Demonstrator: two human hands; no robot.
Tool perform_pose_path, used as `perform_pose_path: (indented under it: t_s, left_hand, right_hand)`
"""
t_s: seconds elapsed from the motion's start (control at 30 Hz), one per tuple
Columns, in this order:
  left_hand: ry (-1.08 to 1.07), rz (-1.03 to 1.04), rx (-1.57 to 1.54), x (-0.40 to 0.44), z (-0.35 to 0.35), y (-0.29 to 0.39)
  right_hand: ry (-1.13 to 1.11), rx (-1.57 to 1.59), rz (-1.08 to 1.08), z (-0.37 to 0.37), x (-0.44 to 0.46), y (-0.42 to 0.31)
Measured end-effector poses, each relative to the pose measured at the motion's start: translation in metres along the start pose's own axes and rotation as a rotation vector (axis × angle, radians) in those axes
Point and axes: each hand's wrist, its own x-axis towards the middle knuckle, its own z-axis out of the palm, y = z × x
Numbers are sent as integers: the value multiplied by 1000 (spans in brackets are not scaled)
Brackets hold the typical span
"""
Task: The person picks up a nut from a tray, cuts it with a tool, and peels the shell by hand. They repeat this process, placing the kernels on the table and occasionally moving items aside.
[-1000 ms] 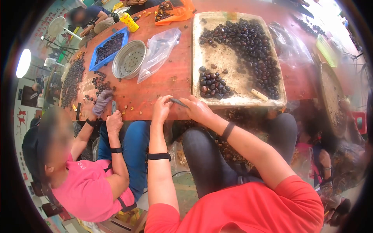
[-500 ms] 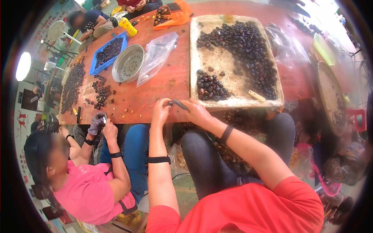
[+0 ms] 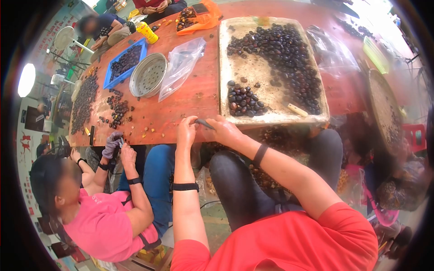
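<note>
A dark tool [image 3: 205, 123] is being gripped in the closed right hand [image 3: 225, 131]; left hand [image 3: 186, 133] fingertips [image 3: 193, 119], pressed together, contents unclear, are risking being jabbed if it slips.

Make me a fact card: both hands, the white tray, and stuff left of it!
Right hand: holds a dark tool
Left hand: at the tool's other end; anything held there is unclear
White tray: dark nuts, mostly far and right; small pile front left; pale handle front right
Left of tray: clear plastic bag, metal colander, blue tray of dark nuts
</note>
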Motion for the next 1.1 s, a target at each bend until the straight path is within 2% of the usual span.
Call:
perform_pose_path:
  t_s: [0.1, 0.17, 0.4, 0.5, 0.57, 0.6, 0.67, 0.8, 0.9, 1.0, 1.03, 1.07, 1.1]
  left_hand:
    - [12, 26, 51, 5, 1, -4]
    - [-11, -108, -17, 4, -2, 8]
    - [-24, -229, -131, 5, -2, 15]
    - [-29, -298, -125, 8, -5, 21]
    - [-67, -293, -76, 15, -4, 18]
    - [-76, -275, -73, 23, 2, 18]
    - [19, 53, 117, 38, 16, 18]
    - [-26, 213, 141, 79, 58, 99]
    - [56, 508, 198, 123, 108, 119]
    - [3, 539, 252, 157, 148, 128]
    - [-35, 407, 254, 156, 154, 135]
    - [-45, 419, 254, 156, 160, 140]
    - [-82, 260, 284, 161, 164, 135]
  right_hand:
    - [30, -7, -39, 6, -3, 8]
    - [-24, -23, 14, 7, -6, 9]
    - [15, -2, 13, 20, -19, 25]
    - [-77, -48, 81, 11, -25, 25]
    - [-56, 3, -19, 3, -30, 29]
    - [-36, -1, -17, -5, -34, 29]
    - [-45, 70, -14, -21, -46, 31]
    - [-79, 3, 7, -77, -76, 37]
    - [-126, -35, 4, -122, -95, 44]
    - [-149, -135, -37, -161, -110, 50]
    - [-130, -137, -24, -168, -115, 56]
    - [-129, -153, -34, -174, -119, 62]
    - [-131, -167, -50, -180, -121, 67]
